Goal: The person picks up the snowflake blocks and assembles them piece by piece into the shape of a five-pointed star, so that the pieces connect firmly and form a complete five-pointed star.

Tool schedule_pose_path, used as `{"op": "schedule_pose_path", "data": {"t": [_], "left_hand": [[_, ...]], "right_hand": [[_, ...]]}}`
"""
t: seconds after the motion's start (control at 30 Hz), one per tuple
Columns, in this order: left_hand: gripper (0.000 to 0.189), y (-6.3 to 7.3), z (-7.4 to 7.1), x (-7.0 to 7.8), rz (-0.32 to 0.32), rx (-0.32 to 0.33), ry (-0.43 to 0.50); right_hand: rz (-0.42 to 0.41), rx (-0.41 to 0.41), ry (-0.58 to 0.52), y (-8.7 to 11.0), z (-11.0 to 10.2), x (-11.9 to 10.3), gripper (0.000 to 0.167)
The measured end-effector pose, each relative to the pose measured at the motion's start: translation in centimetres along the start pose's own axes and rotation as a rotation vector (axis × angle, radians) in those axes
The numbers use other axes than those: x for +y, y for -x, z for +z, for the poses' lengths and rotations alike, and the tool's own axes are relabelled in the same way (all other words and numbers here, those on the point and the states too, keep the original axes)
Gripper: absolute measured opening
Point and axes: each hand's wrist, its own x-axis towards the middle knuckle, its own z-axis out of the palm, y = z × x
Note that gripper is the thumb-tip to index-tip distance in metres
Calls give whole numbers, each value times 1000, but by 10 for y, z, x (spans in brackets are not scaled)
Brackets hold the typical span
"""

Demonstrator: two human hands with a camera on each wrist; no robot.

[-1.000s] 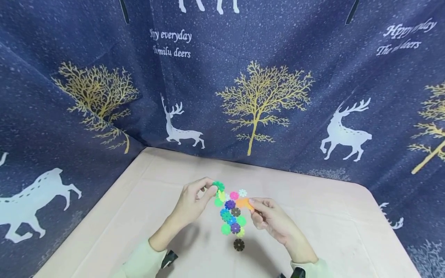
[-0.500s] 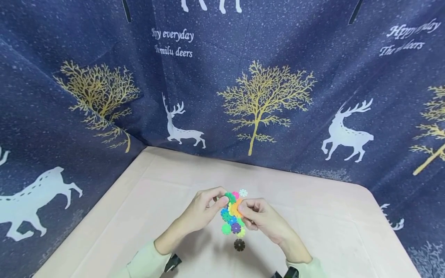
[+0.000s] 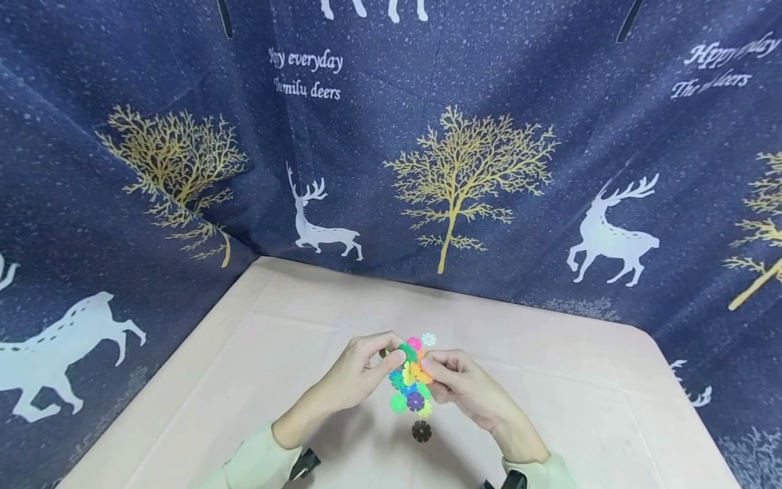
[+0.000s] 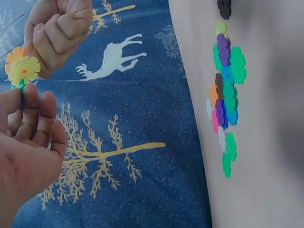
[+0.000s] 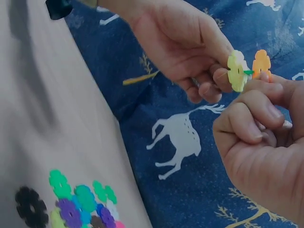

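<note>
My left hand (image 3: 363, 370) pinches a green notched plastic disc (image 3: 407, 352) between thumb and fingers. A yellow notched disc (image 4: 28, 71) is joined to the green one, its flat face showing in the left wrist view. My right hand (image 3: 476, 388) pinches an orange notched disc (image 5: 261, 61) right beside the yellow one. In the right wrist view a bit of green shows between the yellow and the orange. Whether the orange disc is slotted into the others I cannot tell. Both hands are raised above the table, close together.
Several loose notched discs lie on the pale tablecloth (image 3: 550, 380) below the hands, among them a purple disc (image 3: 415, 401), a black disc (image 3: 421, 430), a pink disc (image 3: 414, 343) and a white disc (image 3: 428, 338). A dark blue patterned cloth (image 3: 366, 170) hangs behind.
Both hands were apart a second ago, each with its discs. They have come together, bringing the green and yellow discs against the orange one. Since half a second ago they have barely moved.
</note>
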Motion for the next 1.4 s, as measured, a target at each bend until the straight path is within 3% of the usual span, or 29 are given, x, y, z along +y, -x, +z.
{"op": "schedule_pose_path", "data": {"t": [0.37,0.47,1.17,1.4], "left_hand": [[13,-9,7,4,121,61,-110],[13,-11,7,5,126,70,-153],[14,-1,1,7,14,52,-113],[15,0,-9,4,-20,36,-161]], "right_hand": [[30,131,11,-1,1,-3,29],[32,142,11,-1,0,-3,29],[77,106,30,-3,5,-4,26],[108,130,99,-6,3,-3,41]]}}
